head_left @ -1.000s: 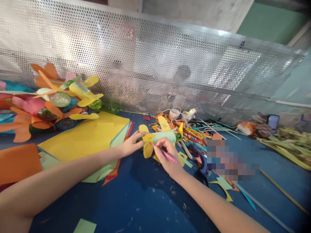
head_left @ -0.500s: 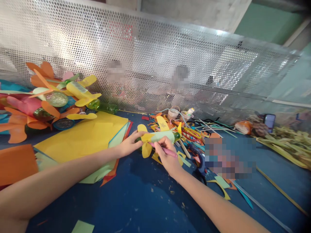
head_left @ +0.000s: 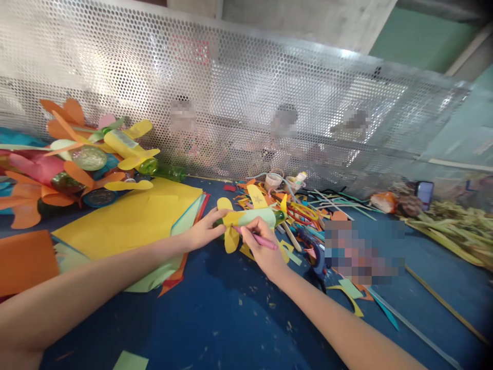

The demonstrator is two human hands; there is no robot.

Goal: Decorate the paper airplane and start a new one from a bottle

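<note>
A toy plane (head_left: 260, 216) made from a green bottle wrapped in pale green and yellow paper lies in the middle of the table. It has yellow paper wings and a star on the upper one. My left hand (head_left: 206, 228) grips its left end, thumb and fingers around it. Closed around a pink pen (head_left: 264, 241), my right hand (head_left: 265, 252) rests by the plane's near side. The pen's tip touches the yellow paper close to my left fingertips, though any mark there is too small to make out.
Yellow paper sheets (head_left: 134, 218) lie left of the plane, with an orange sheet (head_left: 26, 262) beyond. Several finished bottle planes (head_left: 127, 149) are heaped behind. Paper scraps, scissors (head_left: 318, 257) and cups (head_left: 273, 180) sit to the right. A perforated metal panel (head_left: 239, 92) stands at the back.
The pen's back end has dipped slightly leftward, its tip staying at the yellow paper. My left hand keeps its hold on the toy plane.
</note>
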